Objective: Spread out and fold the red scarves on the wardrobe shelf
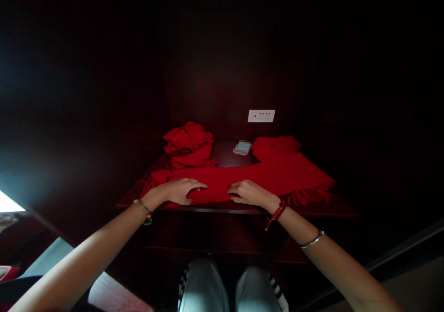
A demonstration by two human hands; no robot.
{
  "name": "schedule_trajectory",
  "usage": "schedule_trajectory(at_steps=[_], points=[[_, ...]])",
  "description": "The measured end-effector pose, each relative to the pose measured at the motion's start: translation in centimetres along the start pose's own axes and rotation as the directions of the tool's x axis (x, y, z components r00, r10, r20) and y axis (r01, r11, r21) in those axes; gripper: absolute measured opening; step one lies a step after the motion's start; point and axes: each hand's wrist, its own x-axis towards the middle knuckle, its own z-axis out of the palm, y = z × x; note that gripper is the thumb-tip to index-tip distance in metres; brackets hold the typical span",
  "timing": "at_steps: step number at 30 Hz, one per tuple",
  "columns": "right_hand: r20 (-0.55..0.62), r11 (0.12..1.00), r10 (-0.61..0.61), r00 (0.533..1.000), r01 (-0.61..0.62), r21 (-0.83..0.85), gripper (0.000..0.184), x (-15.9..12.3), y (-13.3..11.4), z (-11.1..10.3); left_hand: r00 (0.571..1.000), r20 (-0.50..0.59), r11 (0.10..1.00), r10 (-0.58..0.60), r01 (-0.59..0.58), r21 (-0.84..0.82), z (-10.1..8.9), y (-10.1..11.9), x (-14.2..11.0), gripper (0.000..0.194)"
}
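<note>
1. My left hand point(178, 191) lay spread, my right hand point(250, 193) narrower, both on red cloth point(217, 180) along the shelf's point(227, 160) front; right grip unclear.
2. Risk: pulling towards me could drag cloth off the shelf.
3. Bunched red cloth point(190, 140), shelf's back left: loose folds might topple if nudged.

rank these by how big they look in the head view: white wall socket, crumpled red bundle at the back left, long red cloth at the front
1. Long red cloth
2. Crumpled red bundle
3. White wall socket
</note>
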Motion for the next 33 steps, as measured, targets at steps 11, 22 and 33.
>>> schedule_trajectory(at_steps=[11, 22, 33], points=[[0.028, 0.994, 0.019, 0.999, -0.015, -0.110, 0.023, 1.4, -1.5, -0.2, 0.998, -0.063, 0.999, -0.016, 0.018, 0.046, 0.9, -1.1, 0.0, 0.048], [0.011, 0.998, -0.003, 1.000, 0.004, -0.057, 0.022, 2.3, -2.2, 0.3, 0.997, -0.068, 0.990, 0.022, -0.012, 0.143, 0.9, 0.0, -0.1, 0.037], [0.056, 0.989, 0.017, 0.998, -0.009, -0.145, 0.019, 3.2, -2.9, 0.3, 0.996, -0.093, 0.992, -0.003, 0.014, 0.126, 1.2, 0.0, 0.1, 0.016]])
